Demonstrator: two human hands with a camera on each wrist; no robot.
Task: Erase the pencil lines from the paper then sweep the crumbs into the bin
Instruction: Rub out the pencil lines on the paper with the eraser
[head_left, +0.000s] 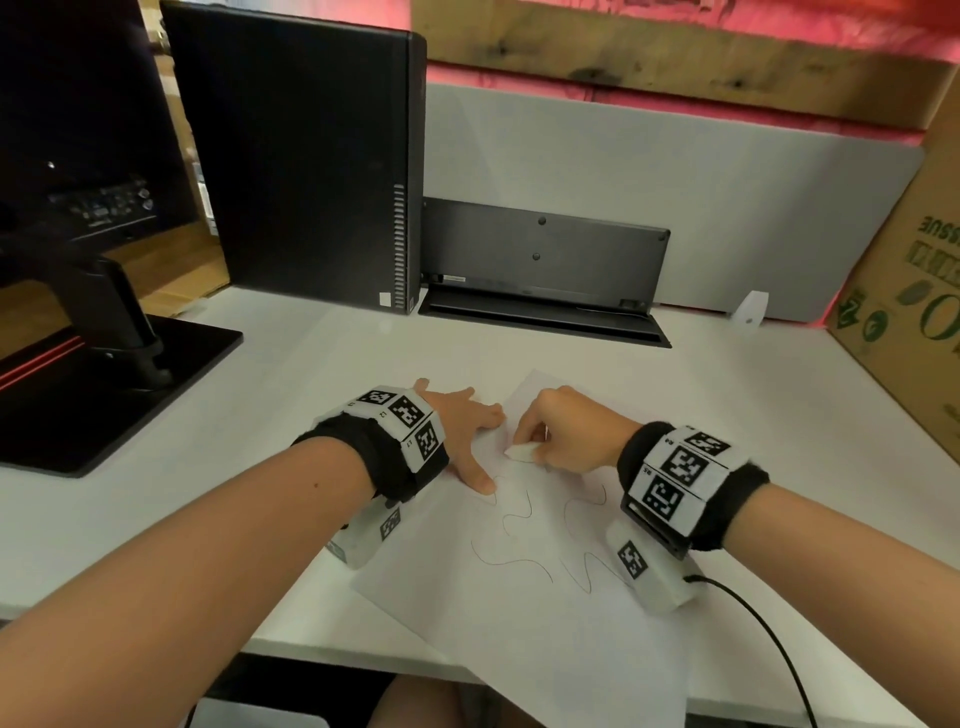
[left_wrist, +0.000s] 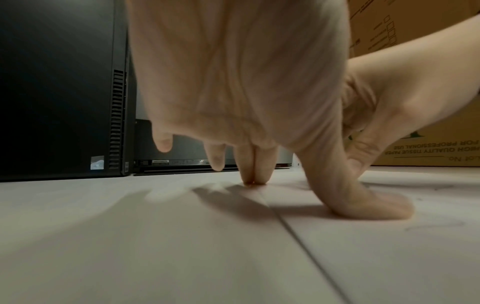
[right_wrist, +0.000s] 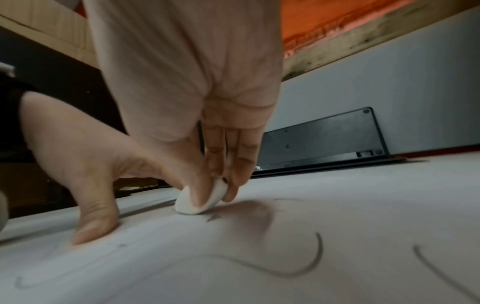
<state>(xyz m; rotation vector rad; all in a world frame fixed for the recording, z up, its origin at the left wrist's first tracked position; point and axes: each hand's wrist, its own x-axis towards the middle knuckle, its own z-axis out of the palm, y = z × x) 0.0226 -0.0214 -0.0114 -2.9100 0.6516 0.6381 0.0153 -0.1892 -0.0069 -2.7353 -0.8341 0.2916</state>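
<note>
A person works an eraser (head_left: 519, 453) over a sheet of paper (head_left: 545, 613) that lies skewed on a white desk (head_left: 291, 364), its near corner hanging over the desk's front edge. The right hand (head_left: 569, 431) pinches the small white eraser between thumb and fingertips, its lower edge meeting the paper near the sheet's far end, seemingly where a line once ran. The wrist is raised and the fingers point steeply down, a pose that appears to put weight on the rubbing edge. The left hand (head_left: 465, 431) lies spread and relaxed, grasping nothing: its thumb (left_wrist: 363, 201) and two fingertips press on the paper's left edge, probably to stop the sheet sliding or creasing under the strokes, while the other fingers hover clear of the desk. Several wavy pencil lines (head_left: 511, 558) remain across the middle of the sheet, between the two wrists, so the erasing looks far from finished. No bin shows in any view, and crumbs are too small to make out. A black computer tower (head_left: 306, 156) and a cardboard box (head_left: 914, 291) stand at the back of the desk.
</note>
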